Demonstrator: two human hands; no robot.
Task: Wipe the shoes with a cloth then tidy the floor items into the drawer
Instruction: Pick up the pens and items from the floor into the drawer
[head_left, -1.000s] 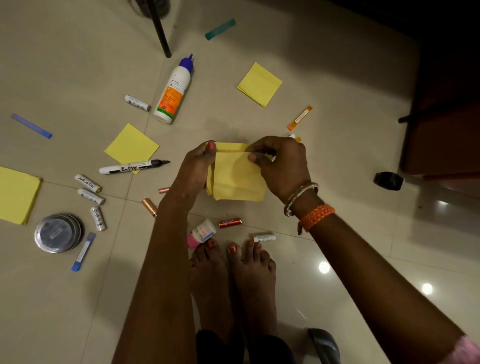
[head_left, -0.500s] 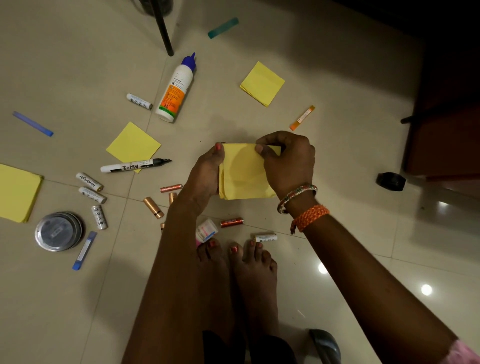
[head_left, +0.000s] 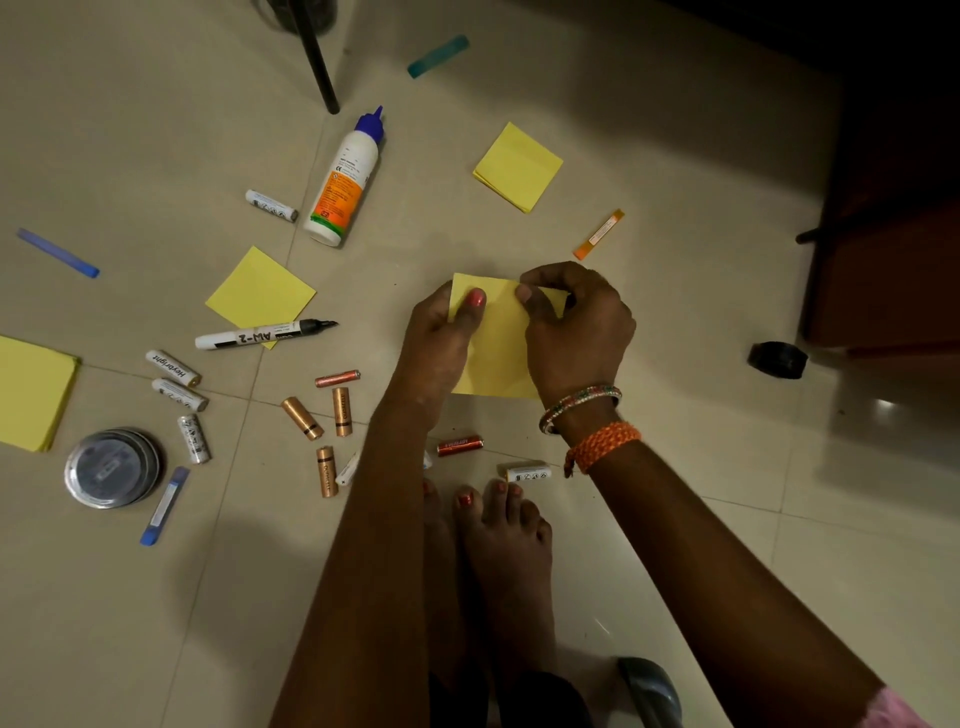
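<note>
Above my bare toes, right of the black-and-white marker pen (head_left: 262, 334), I hold a thin pad of yellow square sticky notes (head_left: 496, 343) off the floor. My left hand (head_left: 441, 343) pinches its left edge, thumb on top; my right hand (head_left: 576, 327) pinches the top right corner with curled fingers. It looks light, floppy, likely to fan or crease, so edges are the place to grip. My palms hide its underside. No drawer or shoes identifiable; far right of the marker is dark furniture.

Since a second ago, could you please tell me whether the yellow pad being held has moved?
Yes: the yellow pad has shifted right, further from the tip of the marker on the floor.
</note>
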